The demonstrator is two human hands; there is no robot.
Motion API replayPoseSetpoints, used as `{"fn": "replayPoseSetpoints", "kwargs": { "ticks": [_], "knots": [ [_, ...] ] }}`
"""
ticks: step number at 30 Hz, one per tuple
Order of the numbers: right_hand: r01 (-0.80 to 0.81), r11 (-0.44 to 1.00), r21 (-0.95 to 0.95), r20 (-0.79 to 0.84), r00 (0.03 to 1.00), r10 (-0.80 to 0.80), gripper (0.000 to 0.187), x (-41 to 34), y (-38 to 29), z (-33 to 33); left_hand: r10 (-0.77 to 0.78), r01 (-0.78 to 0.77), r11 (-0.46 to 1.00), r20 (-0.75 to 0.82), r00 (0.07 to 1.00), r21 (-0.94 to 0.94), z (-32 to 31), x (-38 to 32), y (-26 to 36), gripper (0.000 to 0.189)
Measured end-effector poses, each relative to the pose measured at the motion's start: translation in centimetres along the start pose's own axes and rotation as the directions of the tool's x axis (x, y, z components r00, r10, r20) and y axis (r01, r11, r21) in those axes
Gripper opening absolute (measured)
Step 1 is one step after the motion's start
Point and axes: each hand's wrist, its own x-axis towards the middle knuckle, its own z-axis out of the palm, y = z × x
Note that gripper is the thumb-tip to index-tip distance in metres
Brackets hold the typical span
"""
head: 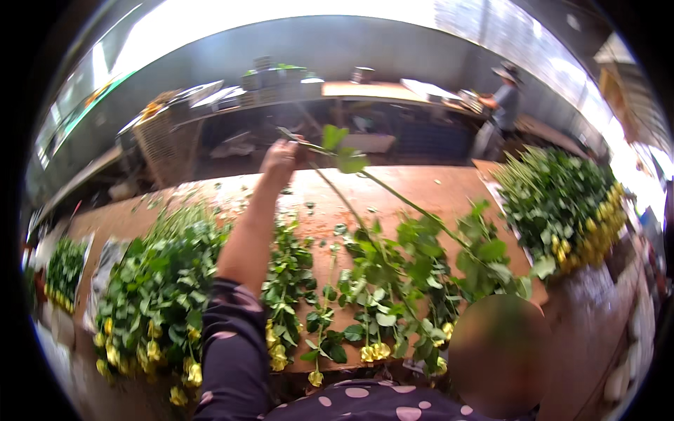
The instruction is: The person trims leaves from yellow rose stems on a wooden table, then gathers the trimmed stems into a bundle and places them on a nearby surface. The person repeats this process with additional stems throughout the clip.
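Observation:
My left hand [284, 155] reaches out over the far edge of the wooden table [410, 184], closed around the cut ends of two long green stems. One leafy stem [403, 197] slants down to the right, and a thinner stem [342, 200] runs down towards the leaves below. Whether a bloom sits at their lower ends is hard to tell among the foliage. My right hand is not in view; a blurred patch covers the lower right. Before me lie several yellow roses [375, 351], blooms towards my body.
A large heap of yellow roses [152, 294] lies left of my arm, another heap [558, 210] at the right. Leaf scraps [152, 201] litter the table. Behind stand a tall basket [163, 142] and a workbench [368, 90], with a person [503, 110] at its right end.

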Motion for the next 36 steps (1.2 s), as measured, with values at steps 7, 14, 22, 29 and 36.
{"fn": "replayPoseSetpoints", "kwargs": {
  "ticks": [7, 14, 22, 29, 36],
  "knots": [
    [-0.336, 0.524, -0.782, -0.116, 0.906, 0.408, 0.041, 2.0, -4.8, 1.3, 0.299, -0.311, 0.841, 0.097, 0.949, 0.443, 3.2, 3.8, 13.9, 0.027],
    [-0.142, 0.357, -0.923, -0.095, 0.985, 0.145, 0.017, 3.8, -1.0, 3.8, 0.520, -0.423, 0.567, 0.092, 0.849, 0.707, 12.1, 1.6, 23.6, 0.030],
    [-0.018, 0.605, -0.796, -0.131, 0.981, -0.143, 0.021, 3.4, 1.7, -2.3, 0.363, -0.414, 0.162, 0.336, 0.869, 0.895, 14.0, -0.3, 22.8, 0.030],
    [-0.229, 0.441, -0.868, -0.425, 0.803, -0.419, 0.032, -2.7, 1.1, -11.9, 0.331, -0.584, -0.417, 0.714, 0.616, 0.697, 9.9, 2.2, 23.2, 0.025],
    [-0.362, 0.547, -0.755, -0.593, 0.733, -0.333, 0.032, -8.3, 6.4, -19.6, 0.394, -0.415, -0.391, 0.556, 0.732, 0.822, 7.6, 1.2, 25.2, 0.030]
  ]
}}
